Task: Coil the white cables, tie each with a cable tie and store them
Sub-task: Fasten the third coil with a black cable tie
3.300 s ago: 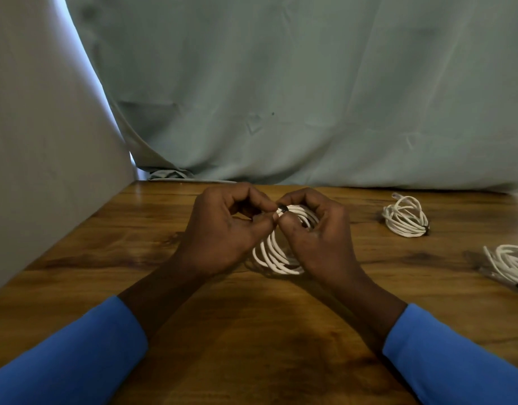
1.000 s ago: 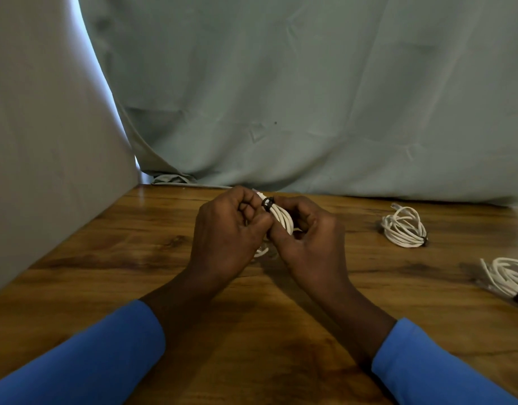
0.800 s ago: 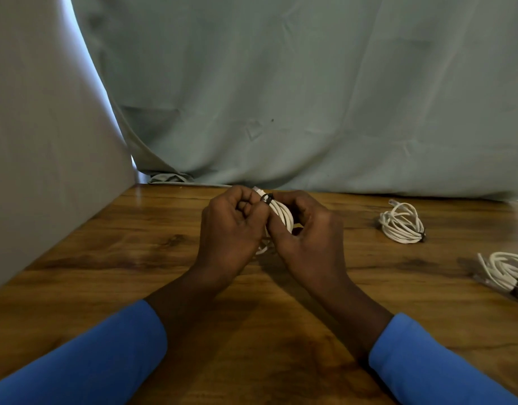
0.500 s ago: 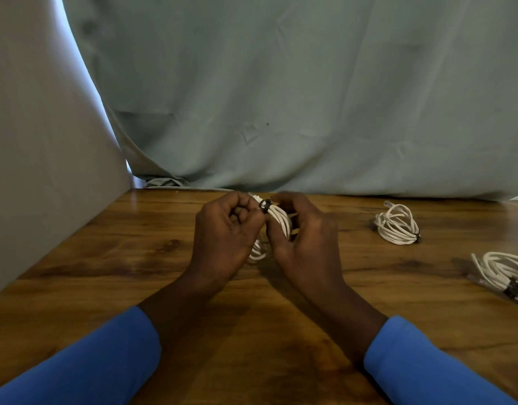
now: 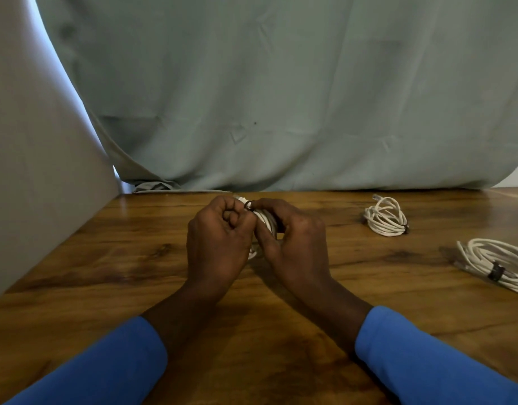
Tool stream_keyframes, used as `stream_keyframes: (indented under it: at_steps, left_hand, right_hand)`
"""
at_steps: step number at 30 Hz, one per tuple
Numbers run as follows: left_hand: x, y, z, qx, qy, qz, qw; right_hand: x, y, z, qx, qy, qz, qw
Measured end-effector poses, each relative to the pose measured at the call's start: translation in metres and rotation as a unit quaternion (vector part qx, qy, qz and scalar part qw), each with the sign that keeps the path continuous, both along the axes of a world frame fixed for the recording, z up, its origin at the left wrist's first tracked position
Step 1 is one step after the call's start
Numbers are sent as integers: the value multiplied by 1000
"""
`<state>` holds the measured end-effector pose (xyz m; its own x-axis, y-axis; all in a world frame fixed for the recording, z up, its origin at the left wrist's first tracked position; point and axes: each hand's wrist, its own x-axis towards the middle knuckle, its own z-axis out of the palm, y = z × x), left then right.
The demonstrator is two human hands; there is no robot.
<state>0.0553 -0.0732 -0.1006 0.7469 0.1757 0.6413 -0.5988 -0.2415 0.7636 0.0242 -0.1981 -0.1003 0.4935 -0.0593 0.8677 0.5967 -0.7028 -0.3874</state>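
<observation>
While both hands meet over the middle of the worktop [image 5: 105,273], the step in hand looks to be cinching the black cable tie [image 5: 249,205] round the white coil [image 5: 266,222]. The left hand [image 5: 219,241] has its grip closed, fingers curled tight against the coil beside the tie; whether it also pinches the tie's loose end is hidden. The right hand [image 5: 293,247] has its grip closed round the loops, forefinger tip touching the tie at the coil's 12 o'clock. The coil stands on edge between the palms; I cannot tell whether its lower rim touches the wood.

To do this well, the right hand should hold the loops bunched so none slips out, while the left draws the tie snug without crushing the cable. Every strand should be checked to sit inside the band.

Two finished coils lie well apart from the hands, a tied bundle [image 5: 385,219] at 2 o'clock and a second tied bundle [image 5: 497,264] at 3 o'clock, likely marking where this one goes.
</observation>
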Motion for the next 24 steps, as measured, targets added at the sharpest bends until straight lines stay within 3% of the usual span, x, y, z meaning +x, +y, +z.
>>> stream_keyframes:
  at_steps: [6, 10, 16, 24]
  left_hand:
    - [1, -3, -1, 4, 32, 2, 999]
    - [7, -1, -4, 6, 24, -55, 998]
    - [9, 0, -3, -64, 39, -129, 989]
    - [17, 6, -9, -26, 30, -141, 989]
  right_hand:
    - [6, 4, -5, 16, 25, 9, 1000]
    - [7, 0, -5, 22, 38, 8, 999]
    - [6, -6, -3, 23, 53, 16, 998]
    - [6, -9, 0, -113, 48, -113, 986]
